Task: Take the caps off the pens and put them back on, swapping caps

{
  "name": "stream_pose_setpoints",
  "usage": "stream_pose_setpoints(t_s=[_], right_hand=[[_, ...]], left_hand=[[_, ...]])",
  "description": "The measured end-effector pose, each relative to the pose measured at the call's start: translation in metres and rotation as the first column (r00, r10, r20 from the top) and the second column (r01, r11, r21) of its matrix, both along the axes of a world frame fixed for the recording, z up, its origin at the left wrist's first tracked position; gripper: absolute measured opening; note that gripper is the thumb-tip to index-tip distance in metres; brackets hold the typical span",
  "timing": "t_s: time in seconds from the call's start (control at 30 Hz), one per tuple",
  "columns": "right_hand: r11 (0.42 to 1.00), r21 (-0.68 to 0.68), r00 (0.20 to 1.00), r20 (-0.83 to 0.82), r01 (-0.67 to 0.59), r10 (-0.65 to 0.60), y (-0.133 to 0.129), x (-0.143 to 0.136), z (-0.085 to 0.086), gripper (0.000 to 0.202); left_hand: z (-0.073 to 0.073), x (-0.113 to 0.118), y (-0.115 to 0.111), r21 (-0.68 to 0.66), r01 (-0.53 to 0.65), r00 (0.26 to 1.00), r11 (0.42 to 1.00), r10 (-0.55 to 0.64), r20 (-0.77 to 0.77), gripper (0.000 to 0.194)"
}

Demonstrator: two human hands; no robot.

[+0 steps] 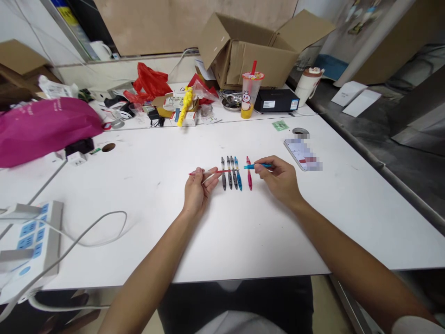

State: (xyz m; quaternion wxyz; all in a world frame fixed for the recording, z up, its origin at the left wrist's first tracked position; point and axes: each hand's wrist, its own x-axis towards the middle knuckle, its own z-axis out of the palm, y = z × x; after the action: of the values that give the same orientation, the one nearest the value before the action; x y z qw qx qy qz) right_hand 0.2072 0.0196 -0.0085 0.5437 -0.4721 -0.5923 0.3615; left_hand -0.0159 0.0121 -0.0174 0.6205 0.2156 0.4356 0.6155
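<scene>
My left hand (pixel 197 188) pinches a thin red refill (pixel 225 171) between thumb and fingers; its tip extends right, above a row of pens. My right hand (pixel 280 178) grips a blue pen barrel (pixel 256 166), whose end points left toward the refill, with a small gap between them. Beneath lie several upright-aligned pens: a dark pen (pixel 223 178) at the left, two more dark ones (pixel 232 176) beside it, and a blue pen (pixel 239 178). A pink pen (pixel 249 178) lies a little apart, nearest my right hand.
A phone (pixel 301 155) and a tape roll (pixel 301 131) lie on the white table (pixel 243 241) at right. Behind stand a drink cup (pixel 250 93), a black box (pixel 276 100) and a cardboard box (pixel 259 60). A power strip (pixel 52 232) with cable sits left, near a magenta bag (pixel 52 125).
</scene>
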Motion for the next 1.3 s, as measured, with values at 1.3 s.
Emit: stream_pose_setpoints(t_s=[1.3], right_hand=[[0.991, -0.134, 0.993, 0.117, -0.014, 0.030, 0.004, 0.000, -0.010, 0.038]], left_hand=[[0.002, -0.010, 0.003, 0.113, -0.037, 0.986, 0.993, 0.055, -0.154, 0.024]])
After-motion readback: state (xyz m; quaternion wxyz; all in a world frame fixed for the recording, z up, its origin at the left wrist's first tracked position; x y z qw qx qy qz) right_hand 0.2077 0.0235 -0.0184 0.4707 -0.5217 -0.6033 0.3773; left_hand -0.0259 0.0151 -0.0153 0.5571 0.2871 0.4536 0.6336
